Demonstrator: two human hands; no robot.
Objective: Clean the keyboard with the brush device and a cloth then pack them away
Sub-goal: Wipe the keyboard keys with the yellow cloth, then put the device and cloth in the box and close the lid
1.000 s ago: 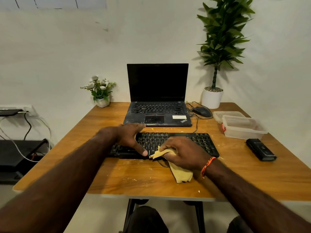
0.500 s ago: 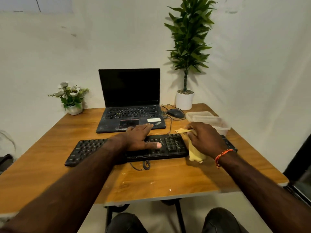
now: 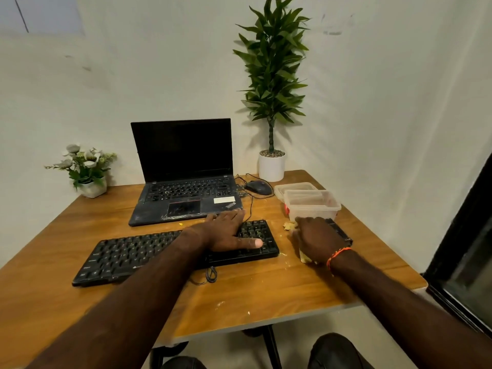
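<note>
**A:** Right of the keyboard [image 3: 170, 253]: right hand [image 3: 316, 239] clutches the cloth [image 3: 288, 225], just near of the tub [image 3: 311, 205].

**B:** Left hand [image 3: 229, 233]?

**A:** Flat, fingers straight, pressing the keyboard's right end. Its long axis runs left-right.

**B:** Brush device [image 3: 342, 233]?

**A:** Dark bar under the right hand, mostly hidden. Right hand's nearer to it and the tub; I'd guess packing falls to it.

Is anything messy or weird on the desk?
Yes. Pale crumbs are scattered on the table in front of the keyboard, which lies askew. The laptop is smudged with whitish dust around its touchpad. The right hand holds a crumpled yellow cloth beside the keyboard.
</note>
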